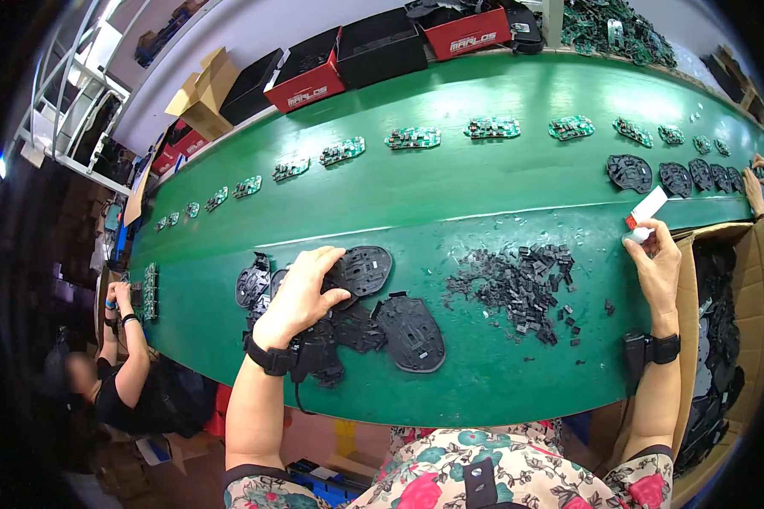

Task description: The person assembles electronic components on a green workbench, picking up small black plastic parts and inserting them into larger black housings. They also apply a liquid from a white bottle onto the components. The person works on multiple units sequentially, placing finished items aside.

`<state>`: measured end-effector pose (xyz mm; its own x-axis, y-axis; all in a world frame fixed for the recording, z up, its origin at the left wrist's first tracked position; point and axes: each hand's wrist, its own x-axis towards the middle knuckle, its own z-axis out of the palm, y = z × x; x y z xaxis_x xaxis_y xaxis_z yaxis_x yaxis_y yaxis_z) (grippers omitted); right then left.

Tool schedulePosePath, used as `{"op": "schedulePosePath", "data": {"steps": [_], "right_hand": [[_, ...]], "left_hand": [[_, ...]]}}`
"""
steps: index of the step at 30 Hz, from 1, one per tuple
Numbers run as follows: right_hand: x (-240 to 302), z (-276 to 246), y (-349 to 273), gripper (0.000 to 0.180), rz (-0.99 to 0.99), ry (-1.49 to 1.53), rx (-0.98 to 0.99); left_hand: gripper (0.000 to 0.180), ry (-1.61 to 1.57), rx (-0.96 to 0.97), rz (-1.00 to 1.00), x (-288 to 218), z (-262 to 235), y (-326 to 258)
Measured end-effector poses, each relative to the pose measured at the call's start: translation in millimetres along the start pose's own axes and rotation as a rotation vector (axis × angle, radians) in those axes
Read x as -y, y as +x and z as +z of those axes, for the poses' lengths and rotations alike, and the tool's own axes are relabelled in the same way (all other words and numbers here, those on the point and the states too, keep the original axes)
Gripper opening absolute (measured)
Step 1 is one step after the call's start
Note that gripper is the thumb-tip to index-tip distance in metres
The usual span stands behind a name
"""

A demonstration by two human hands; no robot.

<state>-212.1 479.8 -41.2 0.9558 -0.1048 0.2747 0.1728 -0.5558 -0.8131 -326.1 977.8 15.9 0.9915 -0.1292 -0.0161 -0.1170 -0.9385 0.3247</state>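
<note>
My left hand (pixel 301 293) rests palm down on a black plastic mouse base plate (pixel 367 268), at the top of a cluster of several such plates (pixel 409 332) on the green conveyor belt (pixel 450 182). My right hand (pixel 658 267) grips a small white tube with a red band (pixel 647 212) at the belt's right side, above the edge of a cardboard box (pixel 689 288). Between the hands lies a heap of small black plastic pieces (pixel 518 284).
A row of green circuit boards (pixel 412 137) runs along the belt's far side, and black plates (pixel 654 176) line up at right. Red and black boxes (pixel 310 81) stand behind. One person works at left (pixel 115 373); another person's hand (pixel 760 174) shows far right.
</note>
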Motion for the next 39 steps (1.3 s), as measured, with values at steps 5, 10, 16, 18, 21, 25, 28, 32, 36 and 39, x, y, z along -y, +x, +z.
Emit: {"op": "schedulePosePath", "data": {"steps": [5,10,16,18,21,25,28,32,36,39], "right_hand": [[11,-4,-5,0.027,-0.040,-0.018,0.021],[12,0,-4,0.027,-0.031,-0.068,0.069],[3,-2,-4,0.029,0.059,-0.012,0.136],[4,-4,-6,0.031,0.070,-0.002,0.158],[15,-15,-11,0.032,0.105,-0.019,0.199],[26,-32,-26,0.031,0.182,-0.093,0.216],[58,-38,-41,0.028,0.183,-0.127,0.224],[103,-25,-56,0.023,-0.042,-0.162,0.358],[133,21,-51,0.014,-0.269,-0.045,0.527],[145,69,-36,0.009,-0.439,0.043,0.548]], "left_hand": [[0.062,0.063,-0.084,0.019,-12,-1,2],[0.062,0.046,-0.135,0.026,-15,-12,9],[0.058,0.055,-0.136,0.105,6,-6,65],[0.057,0.043,-0.171,0.124,13,7,84],[0.056,0.020,-0.178,0.159,14,18,109],[0.051,0.002,-0.185,0.163,19,31,122],[0.048,0.025,-0.265,0.197,3,27,111],[0.042,-0.166,-0.103,0.290,-41,-1,66],[0.050,-0.239,0.164,0.285,-70,2,15],[0.053,-0.192,0.203,0.307,-73,9,-4]]}}
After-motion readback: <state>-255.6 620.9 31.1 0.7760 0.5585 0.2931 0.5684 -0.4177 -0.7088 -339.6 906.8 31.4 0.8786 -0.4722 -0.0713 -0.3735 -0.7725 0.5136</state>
